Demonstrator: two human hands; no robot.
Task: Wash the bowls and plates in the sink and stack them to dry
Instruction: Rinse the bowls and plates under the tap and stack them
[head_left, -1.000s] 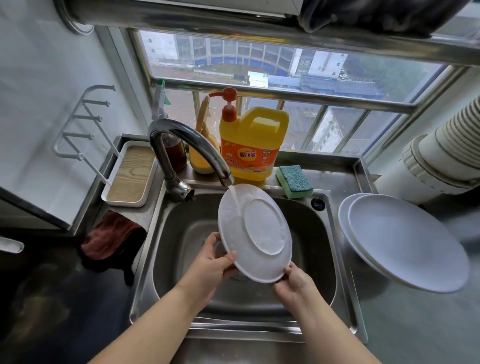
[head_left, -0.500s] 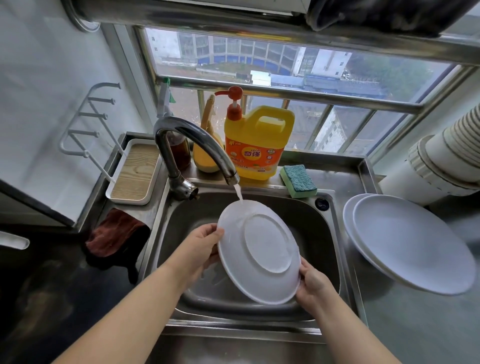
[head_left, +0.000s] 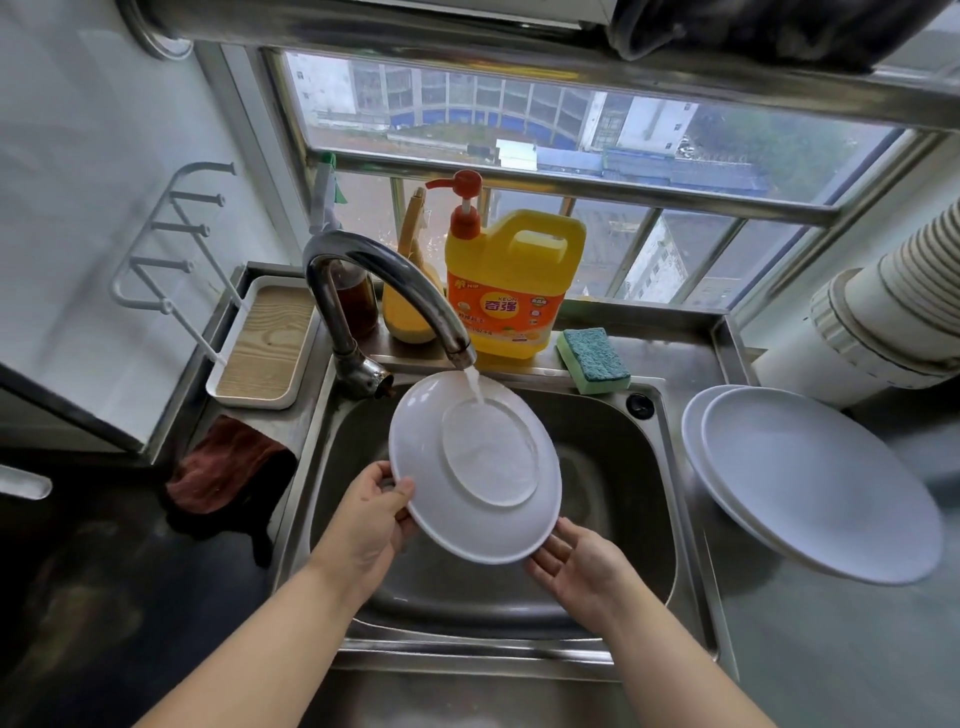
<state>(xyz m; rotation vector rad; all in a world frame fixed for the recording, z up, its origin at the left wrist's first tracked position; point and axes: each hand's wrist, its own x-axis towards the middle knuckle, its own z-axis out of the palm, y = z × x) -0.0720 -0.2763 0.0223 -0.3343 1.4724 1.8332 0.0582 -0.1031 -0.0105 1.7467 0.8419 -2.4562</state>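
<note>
I have a white plate (head_left: 475, 470) tilted over the sink (head_left: 670, 499), its underside facing me, and the stream from the faucet (head_left: 395, 283) lands on the upper part of the raised foot ring and sheets down across it. My left hand (head_left: 371, 514) pinches the plate's left rim, thumb on the near face and fingers behind. My right hand (head_left: 582, 566) sits under the lower right edge with the fingers fairly straight, cradling the rim more than gripping it.

This looks to me like the rinse of the underside. To do it well I would keep the plate tilted so the water runs off the low edge into the basin and not toward my wrists, and turn it by the rim so the stream reaches every part of the ring and the outer band. A wet plate is slippery, so my left pinch carries the load and the right hand should stay beneath as a stop.

On the steel desk (head_left: 831, 649) to the right, two white plates (head_left: 815, 478) lie stacked upside down, partly over its edge; I judge this plate goes on top of them. Behind the sink stand a yellow dish soap jug (head_left: 511, 283) with a red pump and, beside it, a green sponge (head_left: 595, 358). A brown cloth (head_left: 228, 465) hangs at the left.
</note>
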